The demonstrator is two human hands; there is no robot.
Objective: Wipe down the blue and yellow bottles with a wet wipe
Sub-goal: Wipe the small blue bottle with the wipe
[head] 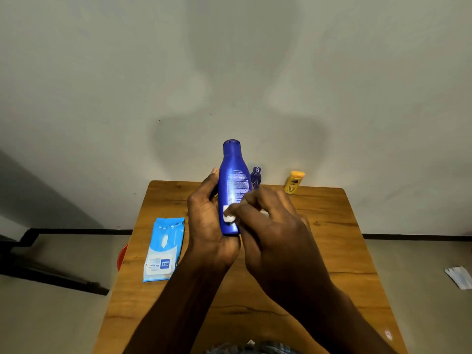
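A red round object (pixel 122 256) peeks out, mostly hidden, past the left edge of the brown wooden table (pixel 332 251), where a flat light-blue wet-wipe pack (pixel 163 251) lies. The left hand (pixel 207 221) grips the tall blue plastic bottle (pixel 233 185) upright above the table. The right hand (pixel 270 226) pinches a small white wipe (pixel 228 217), largely covered, against its lower body. Behind stand a half-hidden small dark-blue bottle (pixel 256 177) and a small yellow bottle (pixel 294 182).
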